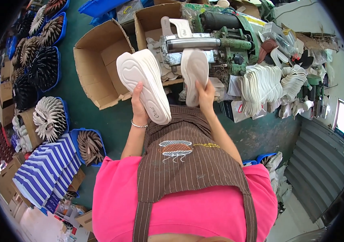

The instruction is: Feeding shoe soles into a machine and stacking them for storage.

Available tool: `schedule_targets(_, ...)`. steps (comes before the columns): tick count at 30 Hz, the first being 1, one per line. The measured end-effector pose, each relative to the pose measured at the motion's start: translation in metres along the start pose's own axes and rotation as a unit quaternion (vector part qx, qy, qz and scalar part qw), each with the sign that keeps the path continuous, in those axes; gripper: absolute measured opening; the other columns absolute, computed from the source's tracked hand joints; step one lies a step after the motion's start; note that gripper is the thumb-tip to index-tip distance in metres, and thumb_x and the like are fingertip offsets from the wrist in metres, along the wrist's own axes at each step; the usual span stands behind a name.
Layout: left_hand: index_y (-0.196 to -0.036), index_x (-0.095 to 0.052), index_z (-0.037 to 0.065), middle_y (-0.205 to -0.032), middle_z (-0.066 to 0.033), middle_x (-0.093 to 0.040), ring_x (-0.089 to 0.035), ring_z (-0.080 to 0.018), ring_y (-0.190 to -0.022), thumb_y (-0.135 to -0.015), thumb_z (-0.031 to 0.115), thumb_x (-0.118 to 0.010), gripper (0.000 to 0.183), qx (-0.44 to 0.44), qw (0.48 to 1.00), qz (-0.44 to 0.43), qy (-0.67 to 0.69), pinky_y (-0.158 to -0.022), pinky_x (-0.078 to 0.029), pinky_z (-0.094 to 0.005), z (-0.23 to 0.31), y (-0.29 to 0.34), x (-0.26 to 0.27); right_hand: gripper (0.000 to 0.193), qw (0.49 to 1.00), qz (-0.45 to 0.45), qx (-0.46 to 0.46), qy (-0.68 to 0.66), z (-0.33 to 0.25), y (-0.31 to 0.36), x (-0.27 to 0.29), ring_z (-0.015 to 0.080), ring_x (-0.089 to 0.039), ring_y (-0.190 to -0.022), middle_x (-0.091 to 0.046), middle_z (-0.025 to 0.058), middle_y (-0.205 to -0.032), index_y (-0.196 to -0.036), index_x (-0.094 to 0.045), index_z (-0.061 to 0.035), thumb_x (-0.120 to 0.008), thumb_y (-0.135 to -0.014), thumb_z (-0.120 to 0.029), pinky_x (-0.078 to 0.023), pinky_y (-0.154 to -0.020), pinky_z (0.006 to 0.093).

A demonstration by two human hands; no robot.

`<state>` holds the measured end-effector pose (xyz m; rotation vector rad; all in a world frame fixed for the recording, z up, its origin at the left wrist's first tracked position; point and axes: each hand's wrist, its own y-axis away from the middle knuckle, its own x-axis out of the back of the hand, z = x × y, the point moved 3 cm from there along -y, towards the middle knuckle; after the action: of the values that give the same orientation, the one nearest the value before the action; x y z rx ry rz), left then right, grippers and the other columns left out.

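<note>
My left hand [140, 108] is closed around a thick stack of off-white shoe insoles [144, 82], held upright with the heel ends down. Stitched curved lines mark the top insole, and dark lettering sits at its heel. My right hand [206, 97] grips a pale insole [195, 72], slightly blurred, by its lower right edge. Whether it is one insole or more I cannot tell. Its upper end is just in front of the metal roller [192, 43] of a green machine [236, 42]. Behind the roller lies another white insole [182, 28].
An open cardboard box [99, 66] stands left of the machine, with a second box [149, 18] behind it holding loose pieces. White insoles [260, 86] are piled at the right. Blue baskets [61, 66] of fanned pieces line the left side. A striped cover [49, 169] drapes boxes at lower left.
</note>
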<state>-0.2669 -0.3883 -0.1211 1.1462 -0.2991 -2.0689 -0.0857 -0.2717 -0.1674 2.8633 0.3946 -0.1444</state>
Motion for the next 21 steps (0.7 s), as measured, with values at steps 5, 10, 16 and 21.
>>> schedule_targets(5, -0.123, -0.045, -0.002, -0.103, -0.0142, -0.060, -0.061, -0.0222, -0.087, -0.086, 0.033, -0.054, 0.052, 0.001, 1.000, -0.010, -0.012, -0.075, -0.052, -0.0332, 0.001, 0.007, -0.005, 0.022, 0.999, -0.026, 0.006, -0.019, -0.017, -0.015, -0.010, 0.0063, -0.054, -0.075, -0.064, 0.0021, -0.089, -0.105, -0.062, 0.0030, -0.057, -0.089, -0.011, -0.044, -0.068, 0.0216)
schedule_targets(10, -0.129, -0.039, -0.003, -0.113, -0.0183, -0.058, -0.060, -0.0266, -0.098, -0.087, 0.033, -0.052, 0.057, 0.008, 0.995, -0.093, -0.019, -0.083, -0.050, -0.0354, -0.006, 0.000, 0.000, 0.028, 0.979, -0.052, -0.190, -0.043, -0.004, 0.012, -0.003, 0.0199, -0.065, -0.078, -0.065, 0.0142, -0.091, -0.113, -0.051, 0.0048, -0.052, -0.091, -0.013, -0.054, -0.067, 0.0300)
schedule_targets(16, -0.131, -0.033, -0.003, -0.118, -0.0197, -0.052, -0.057, -0.0268, -0.104, -0.088, 0.029, -0.056, 0.058, -0.092, 0.976, -0.105, -0.166, -0.086, -0.048, -0.0354, -0.015, -0.003, -0.009, 0.033, 0.981, -0.107, -0.159, -0.015, -0.050, -0.018, -0.037, 0.0145, -0.063, -0.070, -0.063, 0.0089, -0.081, -0.110, -0.053, 0.0024, -0.052, -0.093, -0.026, -0.053, -0.063, 0.0271)
schedule_targets(21, -0.133, -0.013, 0.000, -0.130, -0.0182, -0.033, -0.038, -0.0247, -0.121, -0.079, 0.041, -0.069, 0.088, -0.176, 0.955, -0.093, -0.218, -0.099, -0.035, -0.0353, -0.019, -0.002, -0.015, 0.077, 0.945, -0.143, 0.091, 0.279, -0.082, 0.018, -0.062, 0.0257, -0.056, -0.098, -0.054, 0.0199, -0.108, -0.116, -0.048, 0.0059, -0.083, -0.058, -0.031, -0.045, -0.086, 0.0345)
